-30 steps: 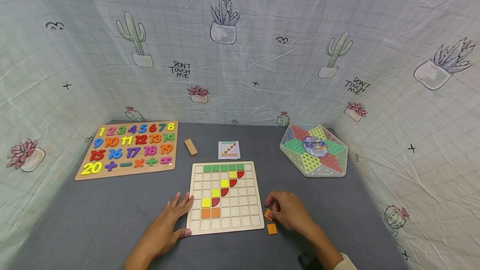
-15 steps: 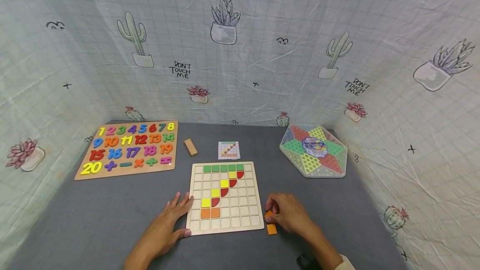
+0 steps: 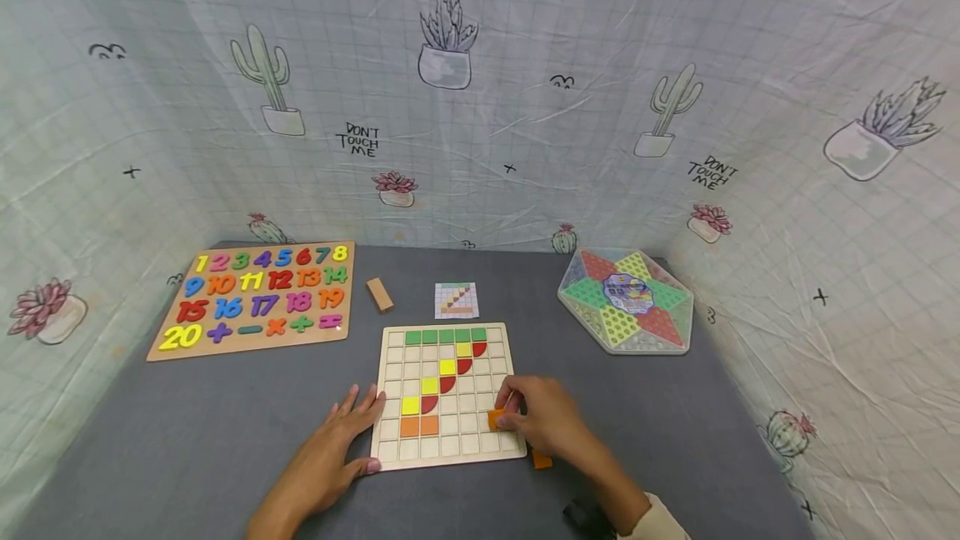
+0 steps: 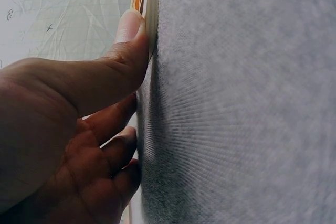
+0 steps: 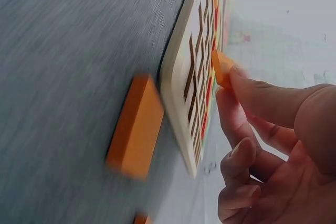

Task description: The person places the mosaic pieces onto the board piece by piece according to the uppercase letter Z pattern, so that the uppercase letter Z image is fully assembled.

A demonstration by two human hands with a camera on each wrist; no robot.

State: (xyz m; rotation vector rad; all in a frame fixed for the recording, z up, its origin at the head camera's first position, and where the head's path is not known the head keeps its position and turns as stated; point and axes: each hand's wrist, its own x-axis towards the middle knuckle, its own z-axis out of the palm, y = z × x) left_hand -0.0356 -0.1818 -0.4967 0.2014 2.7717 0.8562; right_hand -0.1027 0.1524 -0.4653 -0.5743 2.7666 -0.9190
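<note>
A wooden grid board (image 3: 471,444) lies on the grey table, with green, yellow and orange square tiles and red quarter-round tiles set in its cells. My right hand (image 3: 546,417) pinches an orange square tile (image 5: 222,68) between thumb and index finger, above the right side of the board. Another orange tile (image 5: 137,127) lies on the table beside the board's right edge, partly covered by my right hand in the head view. At the board's left edge rests my left hand (image 3: 326,448), fingers spread and straight, the thumb (image 4: 128,27) touching the edge.
Behind the board lie a small printed pattern card (image 3: 456,300) and a plain wooden block (image 3: 379,295). A number board (image 3: 255,298) stands at back left, a hexagonal game box (image 3: 628,298) at back right. A patterned cloth (image 3: 480,123) hangs behind the table.
My right hand has picked up an orange tile from the table and carried it left over the board. The left hand has stayed in place.
</note>
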